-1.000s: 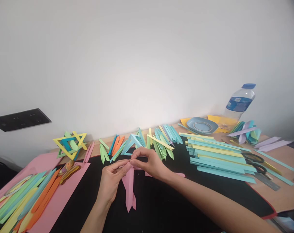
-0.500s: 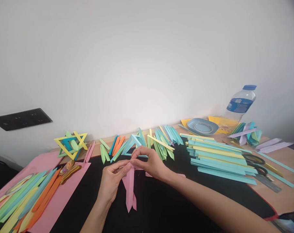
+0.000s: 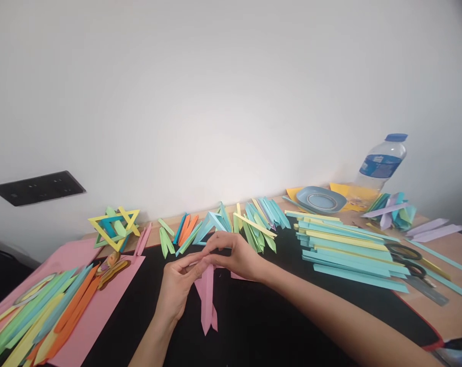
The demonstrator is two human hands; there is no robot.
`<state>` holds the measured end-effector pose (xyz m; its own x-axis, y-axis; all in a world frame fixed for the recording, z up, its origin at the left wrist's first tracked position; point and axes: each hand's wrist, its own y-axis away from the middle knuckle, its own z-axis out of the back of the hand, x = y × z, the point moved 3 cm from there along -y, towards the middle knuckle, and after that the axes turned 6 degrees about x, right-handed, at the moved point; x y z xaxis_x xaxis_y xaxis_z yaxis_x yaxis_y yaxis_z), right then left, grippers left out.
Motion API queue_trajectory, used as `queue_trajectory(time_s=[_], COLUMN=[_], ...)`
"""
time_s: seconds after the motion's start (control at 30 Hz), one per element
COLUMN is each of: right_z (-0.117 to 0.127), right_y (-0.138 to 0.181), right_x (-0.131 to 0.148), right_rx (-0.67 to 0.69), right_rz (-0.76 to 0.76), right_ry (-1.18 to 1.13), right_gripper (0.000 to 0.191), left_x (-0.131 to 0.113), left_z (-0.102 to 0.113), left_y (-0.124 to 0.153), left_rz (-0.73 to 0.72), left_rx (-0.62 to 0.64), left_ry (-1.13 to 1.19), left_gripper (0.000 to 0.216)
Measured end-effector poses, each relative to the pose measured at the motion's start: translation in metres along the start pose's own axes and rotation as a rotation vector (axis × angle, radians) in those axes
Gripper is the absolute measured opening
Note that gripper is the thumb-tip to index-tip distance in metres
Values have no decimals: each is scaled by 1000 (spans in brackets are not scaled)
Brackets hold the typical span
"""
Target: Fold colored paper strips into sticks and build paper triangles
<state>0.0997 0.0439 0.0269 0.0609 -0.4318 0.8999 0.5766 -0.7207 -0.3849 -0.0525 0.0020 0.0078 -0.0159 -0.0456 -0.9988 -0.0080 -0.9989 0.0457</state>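
One left hand [image 3: 173,285] and one right hand [image 3: 244,256] meet at the upper end of a folded pink paper [image 3: 207,300], whose pointed lower end hangs toward the viewer in front of a red-edged black mat [image 3: 276,321]. The grip of each hand is closed, thumb and fingers pinching the paper's top; the fingertips of the two touch, and they hide the pinched part. A second pink piece [image 3: 237,276] lies partly behind the right wrist.

On the near left, long strips in green, yellow, blue and orange [image 3: 68,311] fan out over a pink sheet [image 3: 116,293]. A butterfly-shaped ornament [image 3: 114,270] sits at their far ends. To the right, black-handled scissors [image 3: 417,270] lie beside a stack of turquoise and yellow strips [image 3: 345,250], which rests mostly on the mat.

Farther off, small folded pieces in green, orange, blue and yellow [image 3: 255,232] line the back of the wooden table [image 3: 458,306], with an interlaced paper star [image 3: 101,220] at the left. A blue dish [image 3: 321,200] and a blue-capped bottle [image 3: 381,165] stand near the wall [image 3: 231,102], which carries a black socket panel [image 3: 37,188].
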Motion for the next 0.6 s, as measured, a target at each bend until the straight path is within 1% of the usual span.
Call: queue_trajectory(time_s=[0.07,0.17,0.27,0.33,0.43,0.53,0.6], right_z=[0,3,4,4,3,2,2], right_y=[-5,-7,-8,-9,-12,-14,-15], right_x=[1,1,-2,-5,-11,-16,-18], right_rx=[88,150,191,219,249,258,267], right_rz=[6,8,0,-9,-20,-23,-33], right_ry=[7,-2,-52,-105,-188,-258,-291], right_gripper=[16,22,26,27,27,27,26], left_x=[1,4,7,9,11,10,7], left_z=[1,1,2,1,-1,-4,-5], left_y=[0,1,4,7,12,14,13], left_rz=[15,13,8,46,164,240,224], left_rx=[8,-7,-78,-155,-240,-268,-262], left_ry=[18,64,154,254,437,535,540], left_gripper=[33,35,42,47,45,46,50])
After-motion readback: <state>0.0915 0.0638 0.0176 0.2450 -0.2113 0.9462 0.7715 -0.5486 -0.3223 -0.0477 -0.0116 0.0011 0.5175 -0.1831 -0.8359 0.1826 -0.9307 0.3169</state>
